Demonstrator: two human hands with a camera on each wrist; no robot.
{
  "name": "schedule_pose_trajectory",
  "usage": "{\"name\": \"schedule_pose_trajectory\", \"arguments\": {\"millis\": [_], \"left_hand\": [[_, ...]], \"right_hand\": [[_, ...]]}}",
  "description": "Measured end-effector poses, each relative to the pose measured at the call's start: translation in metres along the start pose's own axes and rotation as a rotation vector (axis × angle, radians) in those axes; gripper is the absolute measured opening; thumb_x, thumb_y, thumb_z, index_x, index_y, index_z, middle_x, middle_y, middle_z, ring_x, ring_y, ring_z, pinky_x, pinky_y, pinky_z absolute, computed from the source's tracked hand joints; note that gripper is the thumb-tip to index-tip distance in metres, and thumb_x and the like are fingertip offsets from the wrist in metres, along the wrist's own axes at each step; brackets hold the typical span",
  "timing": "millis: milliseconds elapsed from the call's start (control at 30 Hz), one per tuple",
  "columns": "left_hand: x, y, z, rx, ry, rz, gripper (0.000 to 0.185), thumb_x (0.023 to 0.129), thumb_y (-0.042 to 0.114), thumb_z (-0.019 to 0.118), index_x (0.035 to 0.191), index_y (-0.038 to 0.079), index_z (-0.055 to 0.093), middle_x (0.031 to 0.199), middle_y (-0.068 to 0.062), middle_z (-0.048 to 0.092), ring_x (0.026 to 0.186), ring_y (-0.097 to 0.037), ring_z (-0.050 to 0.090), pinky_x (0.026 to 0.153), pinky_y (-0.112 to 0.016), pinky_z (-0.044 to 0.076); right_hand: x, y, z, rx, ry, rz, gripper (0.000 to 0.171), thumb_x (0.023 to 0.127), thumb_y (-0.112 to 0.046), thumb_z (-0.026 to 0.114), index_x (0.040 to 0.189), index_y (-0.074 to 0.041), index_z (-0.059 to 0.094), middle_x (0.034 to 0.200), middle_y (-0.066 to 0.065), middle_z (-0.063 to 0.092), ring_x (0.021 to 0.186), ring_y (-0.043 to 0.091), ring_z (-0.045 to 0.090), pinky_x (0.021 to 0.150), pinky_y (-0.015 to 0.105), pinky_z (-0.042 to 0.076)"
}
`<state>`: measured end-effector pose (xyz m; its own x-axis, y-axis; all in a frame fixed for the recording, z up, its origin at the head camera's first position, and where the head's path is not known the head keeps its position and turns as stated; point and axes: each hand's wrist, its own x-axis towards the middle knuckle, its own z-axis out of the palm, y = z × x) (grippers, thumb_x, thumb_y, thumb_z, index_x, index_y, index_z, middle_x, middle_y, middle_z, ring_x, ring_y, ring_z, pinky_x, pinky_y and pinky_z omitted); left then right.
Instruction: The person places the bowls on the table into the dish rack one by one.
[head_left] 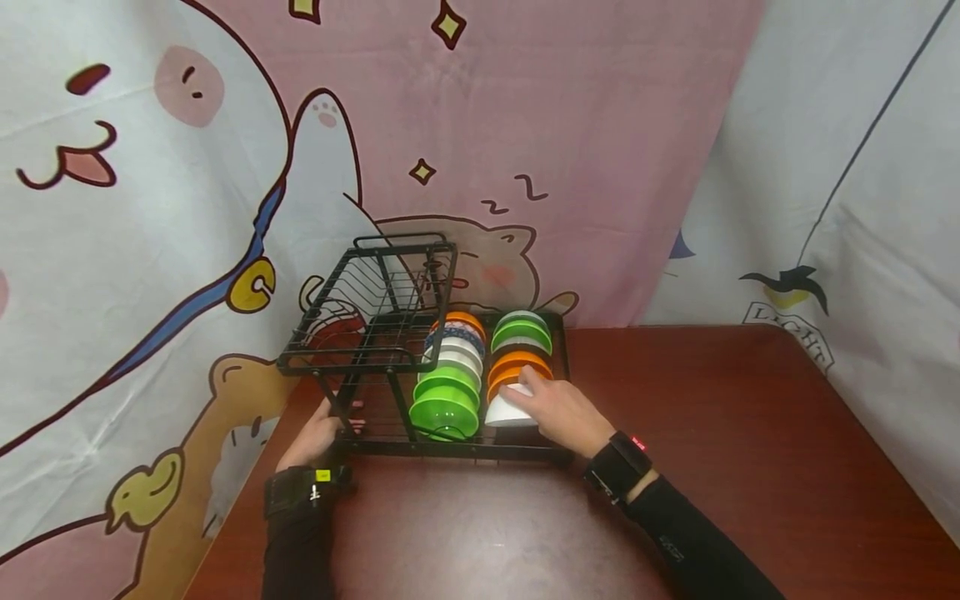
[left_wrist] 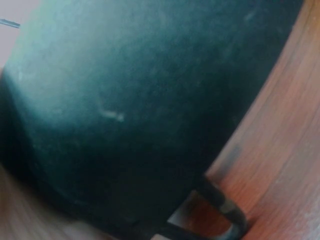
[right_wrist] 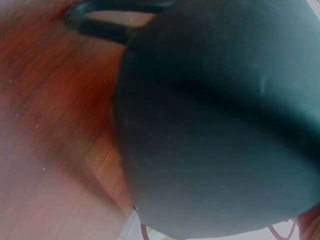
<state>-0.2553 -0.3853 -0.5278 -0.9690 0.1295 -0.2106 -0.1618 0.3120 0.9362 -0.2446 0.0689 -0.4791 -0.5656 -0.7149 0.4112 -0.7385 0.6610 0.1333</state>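
A black wire dish rack point(head_left: 390, 358) stands at the back of the wooden table point(head_left: 720, 433). Two rows of bowls stand on edge in its lower tier: green bowls point(head_left: 444, 404), a white and a blue-patterned bowl behind them, and orange and green bowls point(head_left: 517, 346) in the right row. My right hand point(head_left: 551, 408) grips a white bowl point(head_left: 504, 410) at the front of the right row. My left hand point(head_left: 318, 433) holds the rack's front left post. Both wrist views are mostly blocked by a dark sleeve.
A cartoon-printed cloth point(head_left: 225, 183) hangs right behind the rack and along the table's left side. The rack's upper shelf point(head_left: 360, 308) overhangs its left half. Bare tabletop lies in front of and to the right of the rack.
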Motion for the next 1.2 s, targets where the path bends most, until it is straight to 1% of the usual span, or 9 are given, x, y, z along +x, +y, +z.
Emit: {"name": "schedule_pose_trajectory", "arguments": {"millis": [200, 400, 467, 667, 767, 867, 967, 1100, 1200], "left_hand": [[0.000, 0.001, 0.001, -0.022, -0.007, 0.003, 0.077, 0.089, -0.006, 0.035, 0.157, 0.011, 0.003, 0.150, -0.031, 0.035, 0.116, -0.035, 0.061, 0.085, -0.035, 0.052], [0.000, 0.002, 0.001, 0.021, -0.005, 0.009, 0.078, 0.090, -0.004, 0.037, 0.158, 0.013, 0.003, 0.150, -0.030, 0.036, 0.117, -0.036, 0.061, 0.086, -0.033, 0.050], [0.000, 0.001, 0.001, 0.005, -0.005, 0.009, 0.078, 0.090, -0.005, 0.037, 0.158, 0.013, 0.003, 0.149, -0.030, 0.036, 0.115, -0.035, 0.061, 0.085, -0.032, 0.050], [-0.002, 0.001, 0.003, -0.015, 0.002, -0.008, 0.073, 0.091, -0.004, 0.036, 0.157, 0.013, 0.008, 0.151, -0.027, 0.036, 0.120, -0.034, 0.058, 0.086, -0.036, 0.049], [-0.001, 0.002, 0.003, 0.014, -0.012, -0.002, 0.071, 0.092, -0.002, 0.035, 0.156, 0.011, 0.008, 0.152, -0.026, 0.036, 0.122, -0.034, 0.057, 0.091, -0.039, 0.048], [0.000, 0.002, 0.002, 0.060, -0.009, 0.012, 0.068, 0.093, -0.001, 0.034, 0.155, 0.007, 0.009, 0.150, -0.028, 0.037, 0.117, -0.031, 0.061, 0.092, -0.037, 0.046], [-0.002, 0.000, 0.000, 0.069, -0.001, 0.031, 0.064, 0.093, -0.003, 0.032, 0.153, 0.002, 0.010, 0.148, -0.032, 0.037, 0.112, -0.030, 0.064, 0.089, -0.032, 0.047], [-0.001, -0.001, 0.001, 0.013, -0.022, 0.023, 0.069, 0.093, -0.003, 0.033, 0.156, 0.007, 0.005, 0.149, -0.032, 0.035, 0.116, -0.031, 0.062, 0.087, -0.032, 0.049], [-0.001, -0.001, 0.001, 0.018, -0.024, -0.003, 0.074, 0.092, -0.001, 0.034, 0.157, 0.011, 0.001, 0.151, -0.028, 0.036, 0.118, -0.029, 0.061, 0.089, -0.034, 0.048]], "right_hand": [[-0.001, 0.000, 0.003, -0.011, -0.024, 0.002, 0.072, 0.072, -0.001, 0.076, 0.133, -0.030, 0.051, 0.103, 0.003, 0.046, 0.049, 0.011, 0.032, 0.046, 0.020, 0.029], [-0.003, 0.000, 0.009, -0.004, -0.050, 0.013, 0.066, 0.075, 0.000, 0.073, 0.130, -0.031, 0.052, 0.099, 0.002, 0.045, 0.049, 0.011, 0.033, 0.046, 0.020, 0.029], [-0.003, 0.000, 0.010, 0.006, -0.053, 0.016, 0.066, 0.076, -0.001, 0.073, 0.130, -0.031, 0.052, 0.099, 0.002, 0.045, 0.049, 0.011, 0.034, 0.046, 0.020, 0.030], [-0.003, 0.001, 0.012, 0.037, -0.055, 0.034, 0.065, 0.077, -0.001, 0.071, 0.131, -0.032, 0.053, 0.100, 0.001, 0.046, 0.050, 0.010, 0.034, 0.047, 0.020, 0.030], [-0.005, 0.002, 0.012, 0.046, -0.047, 0.053, 0.062, 0.078, 0.000, 0.069, 0.129, -0.032, 0.054, 0.098, 0.000, 0.046, 0.049, 0.010, 0.034, 0.046, 0.020, 0.030], [-0.004, 0.003, 0.012, 0.073, -0.046, 0.066, 0.059, 0.080, 0.000, 0.067, 0.128, -0.032, 0.055, 0.096, -0.001, 0.045, 0.050, 0.010, 0.035, 0.046, 0.020, 0.030], [-0.003, 0.002, 0.013, 0.124, -0.068, 0.080, 0.059, 0.080, -0.002, 0.070, 0.128, -0.033, 0.053, 0.096, -0.003, 0.044, 0.052, 0.009, 0.036, 0.048, 0.019, 0.031], [-0.003, 0.002, 0.013, 0.186, -0.097, 0.125, 0.067, 0.074, -0.004, 0.078, 0.128, -0.035, 0.052, 0.097, -0.005, 0.044, 0.056, 0.010, 0.040, 0.050, 0.019, 0.035], [-0.003, 0.003, 0.012, 0.204, -0.106, 0.150, 0.069, 0.073, -0.007, 0.083, 0.127, -0.036, 0.052, 0.100, -0.006, 0.046, 0.060, 0.010, 0.044, 0.053, 0.019, 0.039]]}}
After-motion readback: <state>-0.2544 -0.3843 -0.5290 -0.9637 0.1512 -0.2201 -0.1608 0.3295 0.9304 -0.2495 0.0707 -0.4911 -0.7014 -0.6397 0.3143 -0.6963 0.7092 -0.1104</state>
